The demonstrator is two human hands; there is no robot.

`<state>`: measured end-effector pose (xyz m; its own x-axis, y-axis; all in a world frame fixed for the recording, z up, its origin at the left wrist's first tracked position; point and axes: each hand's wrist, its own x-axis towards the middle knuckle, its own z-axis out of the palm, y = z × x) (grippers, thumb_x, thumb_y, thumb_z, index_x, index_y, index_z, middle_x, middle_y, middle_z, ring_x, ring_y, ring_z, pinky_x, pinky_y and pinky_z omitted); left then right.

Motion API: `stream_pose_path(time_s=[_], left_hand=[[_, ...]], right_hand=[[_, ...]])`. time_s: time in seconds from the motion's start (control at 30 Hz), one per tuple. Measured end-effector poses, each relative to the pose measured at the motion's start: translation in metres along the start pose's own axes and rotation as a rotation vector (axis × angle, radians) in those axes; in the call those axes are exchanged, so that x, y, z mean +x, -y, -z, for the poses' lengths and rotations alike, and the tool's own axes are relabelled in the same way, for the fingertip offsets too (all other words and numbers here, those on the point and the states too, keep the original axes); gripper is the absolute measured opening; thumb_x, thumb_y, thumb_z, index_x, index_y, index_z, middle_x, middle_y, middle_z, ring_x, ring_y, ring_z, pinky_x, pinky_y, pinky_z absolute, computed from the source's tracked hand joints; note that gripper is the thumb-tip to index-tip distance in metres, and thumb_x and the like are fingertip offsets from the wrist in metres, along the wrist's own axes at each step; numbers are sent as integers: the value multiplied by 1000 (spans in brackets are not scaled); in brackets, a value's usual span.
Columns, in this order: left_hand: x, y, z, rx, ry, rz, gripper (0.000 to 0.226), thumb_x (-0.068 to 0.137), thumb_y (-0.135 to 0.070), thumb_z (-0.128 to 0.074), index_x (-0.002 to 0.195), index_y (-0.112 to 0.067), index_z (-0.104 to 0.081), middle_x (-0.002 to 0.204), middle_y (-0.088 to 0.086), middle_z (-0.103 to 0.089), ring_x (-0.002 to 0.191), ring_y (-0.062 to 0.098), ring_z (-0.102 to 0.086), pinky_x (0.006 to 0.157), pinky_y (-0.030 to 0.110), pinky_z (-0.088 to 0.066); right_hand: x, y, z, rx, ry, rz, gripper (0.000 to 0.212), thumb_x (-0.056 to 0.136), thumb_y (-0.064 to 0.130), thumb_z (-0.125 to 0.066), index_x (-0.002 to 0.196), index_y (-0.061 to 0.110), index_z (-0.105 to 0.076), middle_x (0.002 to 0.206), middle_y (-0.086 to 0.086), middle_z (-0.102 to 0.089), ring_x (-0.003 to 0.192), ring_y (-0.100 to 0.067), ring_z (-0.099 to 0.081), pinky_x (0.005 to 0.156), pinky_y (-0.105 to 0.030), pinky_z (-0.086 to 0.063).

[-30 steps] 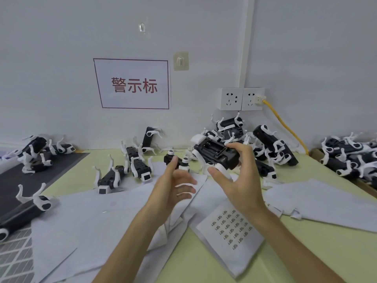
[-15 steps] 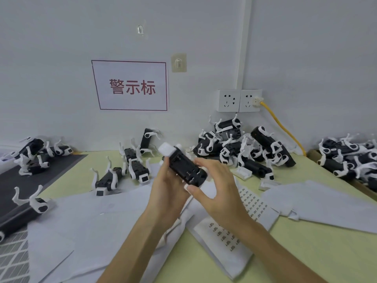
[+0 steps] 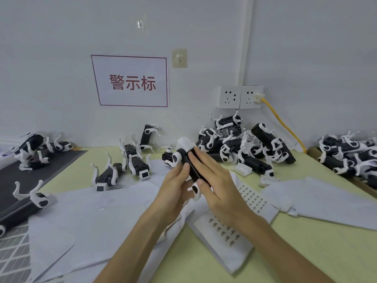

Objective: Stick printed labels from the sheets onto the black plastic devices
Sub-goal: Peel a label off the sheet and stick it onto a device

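Gripping hand: the left hand is clasping the black device from below and from the side. Its thumb is lying against the near flank, and it is holding the device off the surface, tilted away toward the wall.
Pressing hand: the right hand is lying released, grasping nothing. Its fingers are stretching straight and flat along the device's top face, and the thumb is touching by the white leg at the near end.
Label: the fingers are hiding whether one is sitting under them. Judging by the flat press, the step in hand is probably rubbing a label down.
Label sheet: it is lying on the surface just under the right wrist, showing rows of small printed labels, with the forearm covering part of it.
Doing it well: the left hand should be keeping the device from rocking while the right fingertips are sweeping from the label's middle out to its edges. That way no corner is lifting and no bubble is staying trapped.
Watching for: the white legs are sticking out near both hands and look thin, so the pressure is better going onto the black body only.
Waiting devices: they are lying heaped against the wall, well beyond the hands, with others scattered to the left.
Blank sheets: they are overlapping across the surface under the left forearm.
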<state>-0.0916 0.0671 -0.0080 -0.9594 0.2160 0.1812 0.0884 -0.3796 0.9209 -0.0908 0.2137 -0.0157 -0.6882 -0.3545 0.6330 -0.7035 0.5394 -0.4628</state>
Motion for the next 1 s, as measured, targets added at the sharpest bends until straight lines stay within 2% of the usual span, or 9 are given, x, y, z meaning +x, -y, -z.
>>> stream_pose_path(time_s=[0.07, 0.2, 0.37, 0.47, 0.53, 0.67, 0.77, 0.93, 1.0], left_hand=[[0, -1, 0, -26, -35, -3, 33, 108, -24, -42, 135, -16, -61, 111, 8, -72, 90, 16, -70, 72, 38, -49], [2, -1, 5, -96, -101, 6, 36, 108, -25, -43, 135, -9, -60, 109, 4, -77, 90, 12, -74, 58, 24, -57], [3, -3, 10, -143, -127, 14, 39, 107, -27, -45, 137, -6, -59, 121, 8, -73, 98, 17, -74, 70, 31, -60], [2, -2, 9, -149, -85, 16, 41, 101, -29, -54, 137, -10, -60, 134, 11, -67, 114, 22, -69, 107, 51, -49], [2, -2, 12, -141, -26, 15, 41, 99, -26, -58, 138, -12, -60, 138, 11, -64, 126, 24, -63, 119, 58, -33], [2, -2, 17, -96, 48, 43, 30, 97, -22, -63, 126, -18, -69, 131, 11, -69, 121, 27, -66, 120, 66, -24], [0, -2, 13, -33, 58, 61, 38, 98, -23, -60, 135, -12, -63, 135, 18, -65, 124, 36, -64, 116, 69, -24], [0, -8, 8, -161, -39, 59, 42, 107, -21, -43, 146, -8, -52, 145, 16, -58, 126, 31, -62, 112, 57, -43], [1, -10, 9, -217, -43, 46, 41, 108, -20, -39, 145, -9, -53, 144, 13, -60, 127, 28, -62, 104, 47, -52]], right_hand=[[1, 1, 1, 10, -4, -20, 57, 102, 15, -43, 157, 29, -35, 166, 18, -24, 154, -2, -14, 122, -50, -27], [0, 2, 6, 46, -37, -6, 48, 102, 7, -53, 146, 25, -53, 155, 13, -44, 147, 2, -32, 121, -39, -31], [-2, 1, 8, 91, -108, -16, 40, 97, 5, -62, 134, 18, -66, 142, 10, -60, 134, 4, -49, 114, -35, -42], [-2, 1, 7, 84, -121, 0, 42, 97, 12, -62, 138, 19, -63, 147, 12, -56, 137, 4, -46, 114, -34, -42], [-3, 1, 3, 71, -107, 19, 47, 98, 16, -60, 144, 24, -57, 155, 16, -45, 141, 5, -40, 116, -31, -39], [-2, -1, 0, 1, -8, 12, 58, 101, 28, -51, 157, 33, -36, 166, 21, -18, 150, 3, -20, 121, -45, -28], [-3, -3, 1, 2, 69, -7, 64, 101, 31, -47, 160, 37, -23, 167, 25, -6, 152, 4, -12, 122, -51, -24], [0, 2, 8, 70, -41, 19, 49, 102, 20, -60, 149, 25, -50, 162, 11, -36, 148, 1, -31, 120, -42, -34], [0, 2, 8, 98, -54, -11, 55, 99, 20, -65, 151, 23, -48, 159, 11, -41, 146, 2, -33, 120, -36, -34]])
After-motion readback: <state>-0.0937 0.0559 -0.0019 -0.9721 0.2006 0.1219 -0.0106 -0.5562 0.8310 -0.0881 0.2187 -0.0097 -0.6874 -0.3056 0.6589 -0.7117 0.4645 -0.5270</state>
